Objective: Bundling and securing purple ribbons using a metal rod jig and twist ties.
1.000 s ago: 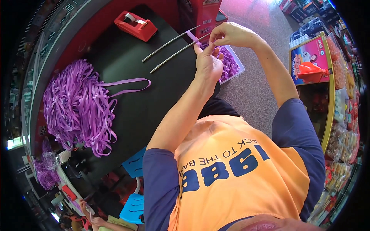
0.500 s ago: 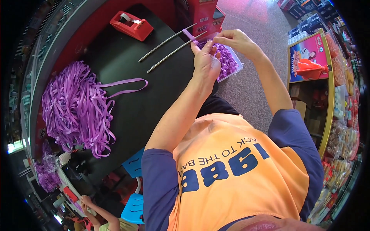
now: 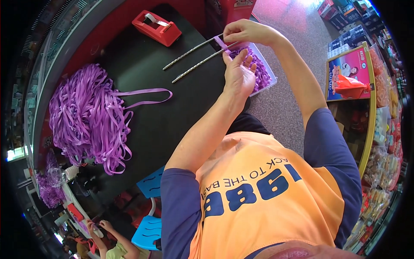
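A: Largest item first?

B: Desk [image 3: 148, 131], one, black top, bearing the ribbon heap and the tape dispenser

A: Next in size?

B: Ribbon heap [image 3: 88, 116], one, purple, loose and tangled, at the left of the desk; a single loop [image 3: 151, 91] of it reaches out to the right over the black top

A: And then?

B: White box [image 3: 273, 78], one, open-topped, near the right end of the desk and partly hidden behind the left hand; contents, purple ribbon pieces [image 3: 261, 74], a great many

A: Smaller goods?

B: Tape dispenser [image 3: 168, 36], one, red, near the far edge of the desk, well apart from the heap

A: Hands?

B: Two. Left hand [image 3: 239, 78], palm turned up, fingers spread and slightly curled, thumb at the nearer rod beside the strip. Right hand [image 3: 248, 31], above and to the right of the left, fingers bent and drawn together near the rod ends; whether they pinch the strip, cannot tell

A: Slender stock?

B: Metal rods [image 3: 192, 70], two, silver, twisted along their length, roughly parallel and apart; whether they touch the desk, cannot tell

A: Smallest entry?

B: Ribbon strip [image 3: 220, 42], one, light purple, spanning the gap between the two rods near their right ends, just beside both hands
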`<action>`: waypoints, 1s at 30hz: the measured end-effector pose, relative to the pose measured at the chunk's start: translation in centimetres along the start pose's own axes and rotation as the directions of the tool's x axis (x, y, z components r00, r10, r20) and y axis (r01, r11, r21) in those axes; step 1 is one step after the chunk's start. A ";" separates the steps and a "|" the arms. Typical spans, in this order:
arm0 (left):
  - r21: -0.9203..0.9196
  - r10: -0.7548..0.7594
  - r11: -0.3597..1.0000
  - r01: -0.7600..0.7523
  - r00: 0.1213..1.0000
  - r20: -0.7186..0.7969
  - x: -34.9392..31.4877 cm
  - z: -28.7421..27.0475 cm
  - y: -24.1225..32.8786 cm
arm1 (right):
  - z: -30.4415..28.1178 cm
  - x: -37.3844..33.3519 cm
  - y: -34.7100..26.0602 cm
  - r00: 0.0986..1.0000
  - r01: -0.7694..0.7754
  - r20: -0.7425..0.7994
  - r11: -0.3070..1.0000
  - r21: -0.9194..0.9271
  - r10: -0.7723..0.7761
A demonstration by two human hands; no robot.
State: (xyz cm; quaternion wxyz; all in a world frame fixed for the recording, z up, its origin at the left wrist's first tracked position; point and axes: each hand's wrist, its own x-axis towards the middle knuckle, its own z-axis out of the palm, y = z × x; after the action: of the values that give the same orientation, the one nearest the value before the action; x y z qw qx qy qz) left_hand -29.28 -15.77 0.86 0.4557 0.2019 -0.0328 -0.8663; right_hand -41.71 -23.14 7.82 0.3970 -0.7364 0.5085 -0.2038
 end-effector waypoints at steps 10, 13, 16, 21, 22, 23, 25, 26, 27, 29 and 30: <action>-0.045 0.008 0.999 -0.009 1.000 -0.019 -0.1 0.1 0.0 | 0.4 3.6 0.4 0.979 -0.090 0.147 0.948 -0.305 0.140; -0.056 0.001 0.998 -0.004 0.999 -0.054 -0.2 0.6 -0.1 | 0.4 3.6 0.5 0.982 -0.095 0.122 0.938 -0.332 0.142; -0.058 -0.002 0.998 -0.001 0.999 -0.052 -0.2 0.6 0.0 | 0.5 3.5 -0.1 0.985 -0.100 0.090 0.919 -0.382 0.145; -0.075 -0.016 0.997 0.015 1.000 -0.008 -0.1 0.5 0.0 | 1.7 2.7 0.5 0.988 -0.148 -0.033 0.849 -0.507 0.152; -0.090 -0.022 0.996 0.023 1.000 0.017 -0.2 0.5 0.0 | 2.3 2.4 1.1 0.984 -0.177 -0.104 0.858 -0.482 0.145; -0.090 -0.019 0.996 0.021 1.000 0.015 -0.2 0.5 0.1 | 2.8 2.3 1.1 0.976 -0.199 -0.170 0.868 -0.454 0.135; -0.160 -0.018 0.987 0.019 1.000 0.009 -0.4 0.6 0.3 | 2.7 2.2 0.9 0.978 -0.208 -0.109 0.867 -0.452 0.178; -0.160 -0.016 0.987 0.017 1.000 0.008 -0.6 0.7 0.4 | 2.5 2.0 1.5 0.983 -0.183 -0.036 0.953 -0.242 0.180; -0.163 -0.019 0.986 0.021 1.000 0.014 -0.6 0.8 0.4 | 2.3 1.8 2.4 0.985 -0.166 0.037 0.986 -0.017 0.166; -0.167 -0.019 0.986 0.021 1.000 0.012 -0.7 1.0 0.3 | 1.9 1.1 4.7 0.991 -0.137 0.011 0.984 0.110 0.137; -0.171 -0.021 0.985 0.025 0.999 0.026 -0.7 1.0 0.3 | 1.6 0.7 5.8 0.982 -0.189 0.072 0.859 0.475 0.176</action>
State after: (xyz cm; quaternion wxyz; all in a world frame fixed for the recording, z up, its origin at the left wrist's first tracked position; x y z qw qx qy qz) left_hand -29.03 -15.52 2.04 0.4609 0.1520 0.0384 -0.8735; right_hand -43.67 -24.17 2.15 0.5910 -0.5661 0.5043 -0.2754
